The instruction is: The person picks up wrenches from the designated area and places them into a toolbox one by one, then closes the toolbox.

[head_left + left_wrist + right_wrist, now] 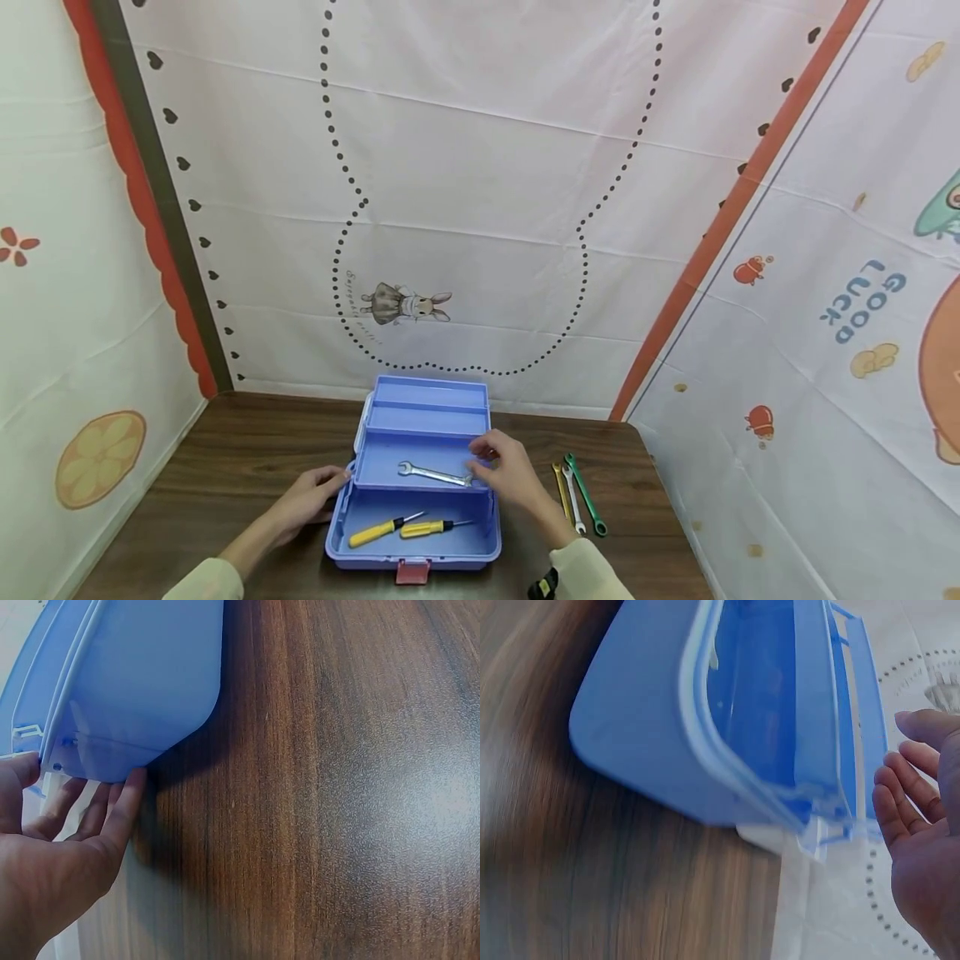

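A blue toolbox stands open on the table, its tray raised behind the lower compartment. My left hand rests against its left side; in the left wrist view the thumb is at the upper edge and the fingertips touch the outer wall. A silver wrench lies in the raised tray. My right hand hovers at the wrench's right end, fingers loosely bent, with nothing between them in the right wrist view. Two yellow-handled screwdrivers, one on the left and one on the right, lie in the lower compartment.
On the brown wooden table, right of the box, lie a gold wrench, a silver wrench and a green wrench. A black object with a yellow mark is beside the right cuff. Printed cloth hangs behind and on both sides.
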A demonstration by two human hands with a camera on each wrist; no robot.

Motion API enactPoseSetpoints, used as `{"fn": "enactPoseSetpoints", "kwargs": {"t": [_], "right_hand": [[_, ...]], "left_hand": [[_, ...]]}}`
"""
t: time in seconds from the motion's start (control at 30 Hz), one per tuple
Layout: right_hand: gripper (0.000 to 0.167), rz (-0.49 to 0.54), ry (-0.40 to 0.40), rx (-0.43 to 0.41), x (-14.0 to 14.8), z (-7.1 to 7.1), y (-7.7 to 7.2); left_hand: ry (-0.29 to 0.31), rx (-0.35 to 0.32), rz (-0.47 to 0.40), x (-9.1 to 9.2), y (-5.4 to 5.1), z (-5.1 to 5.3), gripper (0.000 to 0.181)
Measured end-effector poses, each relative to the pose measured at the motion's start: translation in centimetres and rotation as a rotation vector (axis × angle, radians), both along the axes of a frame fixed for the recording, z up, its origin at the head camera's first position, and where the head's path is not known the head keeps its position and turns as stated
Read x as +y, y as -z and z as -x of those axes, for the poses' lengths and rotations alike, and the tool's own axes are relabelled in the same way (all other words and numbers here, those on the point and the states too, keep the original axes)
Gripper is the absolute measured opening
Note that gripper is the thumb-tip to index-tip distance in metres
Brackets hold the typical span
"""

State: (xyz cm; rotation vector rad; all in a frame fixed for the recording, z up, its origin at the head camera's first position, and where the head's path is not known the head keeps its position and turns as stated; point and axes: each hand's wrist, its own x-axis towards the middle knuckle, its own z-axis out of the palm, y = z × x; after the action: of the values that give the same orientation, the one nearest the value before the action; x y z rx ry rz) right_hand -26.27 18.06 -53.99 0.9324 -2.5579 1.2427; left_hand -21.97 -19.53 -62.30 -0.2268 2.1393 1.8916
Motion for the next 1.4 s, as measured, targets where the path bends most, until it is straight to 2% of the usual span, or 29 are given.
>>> {"fn": "enactPoseSetpoints", "kwargs": {"t": [0.23, 0.43, 0.7, 0.8, 0.9, 1.13, 1.4], "right_hand": [[0.021, -0.007, 0.068, 0.021, 3.5, -0.2, -0.9], [0.022, -0.012, 0.127, 0.044, 6.6, -0.5, -0.7], [0.023, -0.024, 0.229, -0.026, 9.8, -0.4, -0.5], [0.023, -0.044, 0.282, -0.07, 10.9, -0.4, -0.3], [0.023, -0.039, 0.324, -0.104, 11.9, -0.5, 0.2], [0.026, 0.024, 0.373, -0.124, 13.7, -0.7, 2.1], [0.036, 0.082, 0.44, -0.185, 14.7, -0.4, 4.3]], "left_hand": [[0.021, 0.011, -0.016, 0.0, -0.1, 0.1, 0.055], [0.044, 0.014, -0.025, -0.4, 0.2, 0.3, 0.057], [0.096, 0.048, -0.067, -1.3, 0.2, 0.8, 0.06], [0.097, 0.034, -0.067, -1.3, 0.4, 1.1, 0.057], [0.093, 0.016, -0.06, -1.1, 0.7, 1.3, 0.054], [0.089, 0.009, -0.059, -0.7, 1.1, 0.8, 0.054], [0.079, 0.023, -0.057, -0.3, 0.9, 0.4, 0.054]]}}
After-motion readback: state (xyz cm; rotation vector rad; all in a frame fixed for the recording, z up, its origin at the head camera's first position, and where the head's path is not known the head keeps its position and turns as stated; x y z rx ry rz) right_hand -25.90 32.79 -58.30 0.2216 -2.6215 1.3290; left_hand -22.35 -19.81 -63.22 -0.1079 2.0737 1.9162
